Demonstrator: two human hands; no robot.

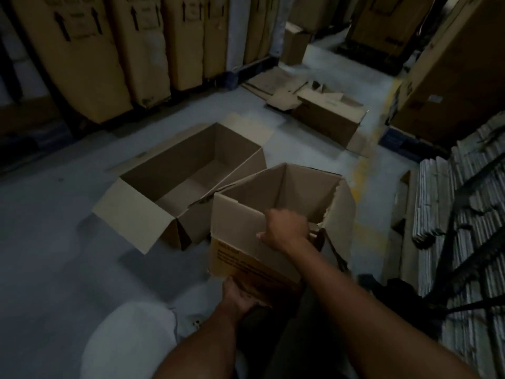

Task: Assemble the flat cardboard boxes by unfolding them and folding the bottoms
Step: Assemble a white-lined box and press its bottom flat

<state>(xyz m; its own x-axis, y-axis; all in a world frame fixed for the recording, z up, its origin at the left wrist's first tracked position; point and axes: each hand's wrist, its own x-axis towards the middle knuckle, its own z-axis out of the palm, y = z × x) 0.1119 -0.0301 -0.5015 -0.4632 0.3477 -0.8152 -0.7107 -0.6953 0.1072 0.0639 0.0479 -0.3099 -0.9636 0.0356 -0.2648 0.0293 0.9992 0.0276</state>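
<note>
Right hand (pixel 285 224) gripped near rim of held cardboard box (pixel 246 228), steadying it; left hand (pixel 240 294) fingers curled under bottom edge, likely supporting flaps; finished box (pixel 142 214) parked on floor (pixel 54 242).

both forearms (pixel 341 291) are bare, with no sleeves reaching the wrists.

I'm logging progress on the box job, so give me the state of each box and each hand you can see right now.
Held box: unfolded, top open, tilted, off the floor.
Floor box: assembled, upright, top flaps spread open.
Far box: lying on its side on the floor.
Right hand: fingers curled over the held box's top edge.
Left hand: grips the held box's lower edge.
Flat cardboard stack: still folded.
</note>
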